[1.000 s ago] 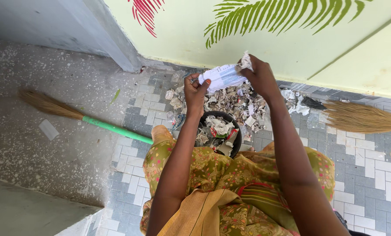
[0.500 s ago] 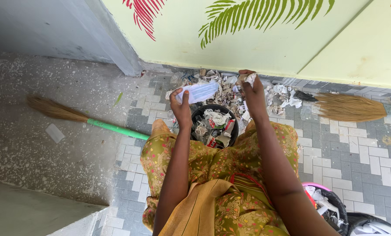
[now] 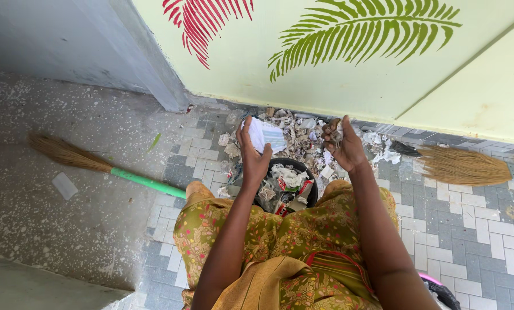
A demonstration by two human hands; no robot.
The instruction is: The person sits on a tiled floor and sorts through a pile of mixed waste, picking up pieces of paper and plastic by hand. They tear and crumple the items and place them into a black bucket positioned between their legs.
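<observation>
The left hand (image 3: 254, 156) held a crumpled white paper (image 3: 265, 135) above the black bin (image 3: 291, 186); the right hand's (image 3: 344, 148) grip pinched a scrap (image 3: 335, 130). Judged risk: loose holds dropping litter beside the overfull bin.

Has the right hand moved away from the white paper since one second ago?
Yes. The right hand has let go of the white paper and moved rightward, off the black bin; the left hand keeps it.

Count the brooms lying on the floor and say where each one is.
2. One broom with a green handle lies on the left, its handle running under the person's patterned dress. A second broom lies on the tiled floor at right, near the wall. None seem hidden.
</observation>
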